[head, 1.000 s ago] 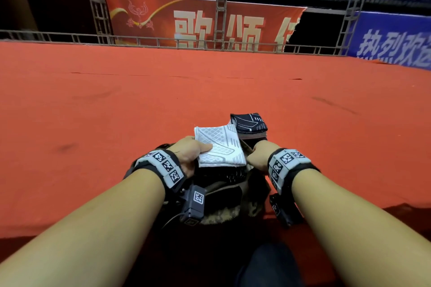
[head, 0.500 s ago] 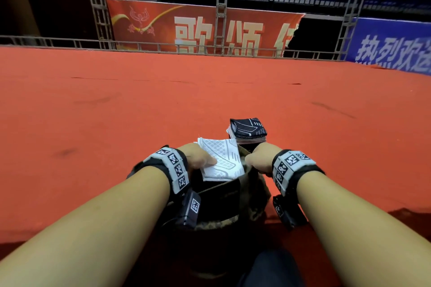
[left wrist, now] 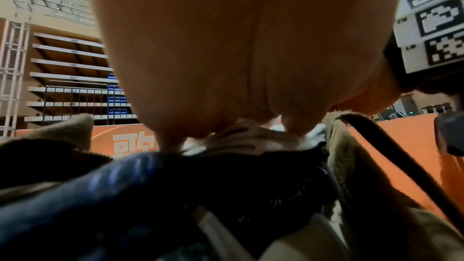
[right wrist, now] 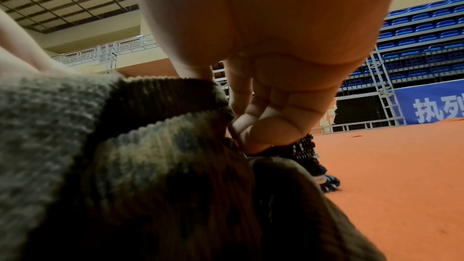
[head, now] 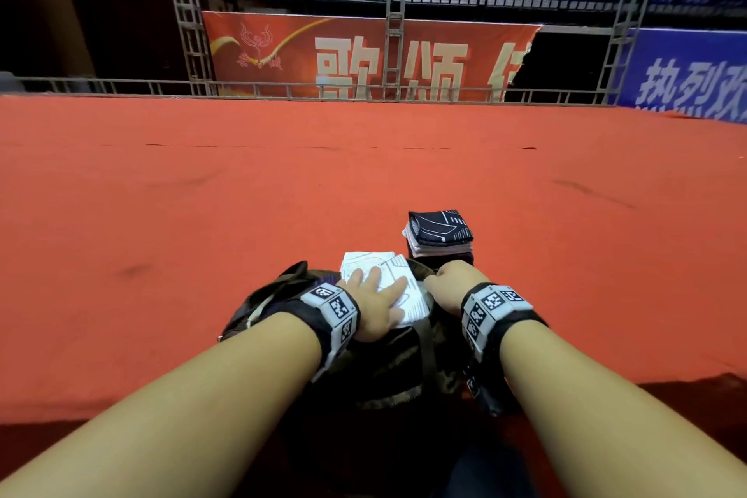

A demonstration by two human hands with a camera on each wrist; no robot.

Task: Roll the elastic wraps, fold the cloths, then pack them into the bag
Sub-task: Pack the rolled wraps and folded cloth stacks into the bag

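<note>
A folded white patterned cloth lies in the mouth of the dark camouflage bag on the red carpet. My left hand presses flat on it with straight, spread fingers; in the left wrist view the palm covers the white cloth. My right hand grips the bag's right rim, fingers curled around the fabric edge in the right wrist view. Just beyond the bag stands a stack of folded cloths with a black one on top.
Red carpet stretches wide on every side of the bag. A metal railing and banners close off the far edge. A bag strap lies to the left of my left hand.
My left hand has let go of the white cloth's edge and now lies flat on top of it, pushing it lower into the bag. The right hand stays on the rim.
</note>
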